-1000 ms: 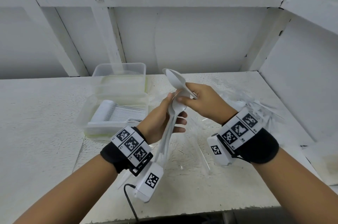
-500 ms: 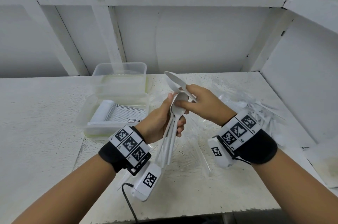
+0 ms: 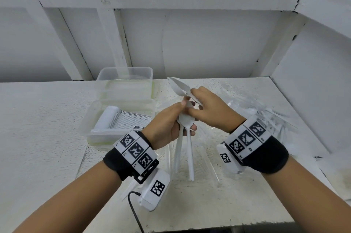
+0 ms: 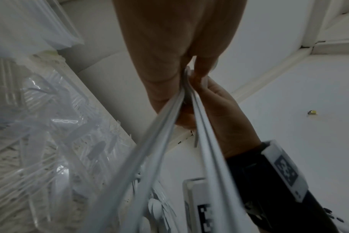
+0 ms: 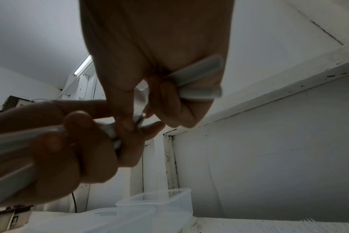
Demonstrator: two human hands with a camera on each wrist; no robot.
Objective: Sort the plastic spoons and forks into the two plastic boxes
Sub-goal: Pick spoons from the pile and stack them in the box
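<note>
spoons [image 3: 187, 138] | left hand [image 3: 167, 128] grips bundle | bowls partly hidden

The head view is bright and even, with soft light from above and only weak shadows under the arms on the white table [image 3: 47, 128]. Straight beams bend near the edges from the wide lens. Both wrist views are dim and grainy. A ceiling tube lamp [image 5: 84, 66] glows there. The clear cutlery pile [image 4: 50, 126] shows glare spots, and the near spoon handles [image 4: 207, 157] are blurred.
</note>
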